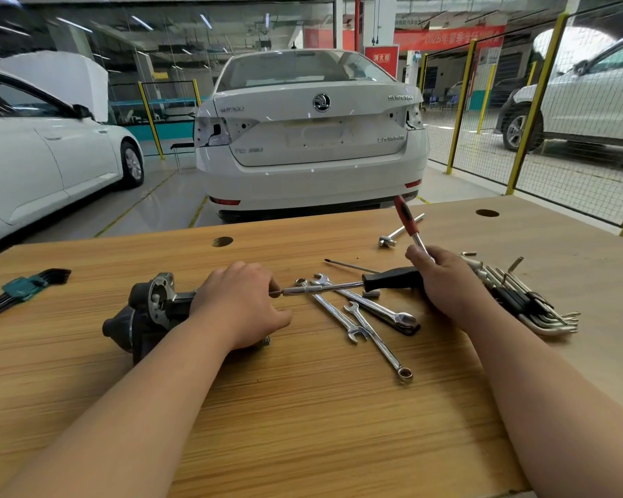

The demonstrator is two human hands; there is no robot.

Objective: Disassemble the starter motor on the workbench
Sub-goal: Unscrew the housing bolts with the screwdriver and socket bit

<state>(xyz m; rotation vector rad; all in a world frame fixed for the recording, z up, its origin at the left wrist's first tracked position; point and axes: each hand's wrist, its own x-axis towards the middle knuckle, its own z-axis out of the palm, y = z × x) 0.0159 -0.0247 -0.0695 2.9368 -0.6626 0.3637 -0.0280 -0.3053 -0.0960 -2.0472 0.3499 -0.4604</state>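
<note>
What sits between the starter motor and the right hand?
Head view: a black-handled driver spans it, tip at the left hand, over three combination wrenches.

Bench (303,407): pale wood, fine straight grain, matt. Motor (148,314): dark cast metal, dull, slightly rough; flange bare grey metal. Spanners (371,334): chromed steel, mirror-bright. Black driver (392,278): matt plastic grip, polished shank. Red driver (407,215): glossy red and black plastic, bright steel shank. Right hex keys (547,318): shiny metal. Left hex keys (0,303): matt black, teal plastic holder. Car (310,167): glossy white paint.
</note>
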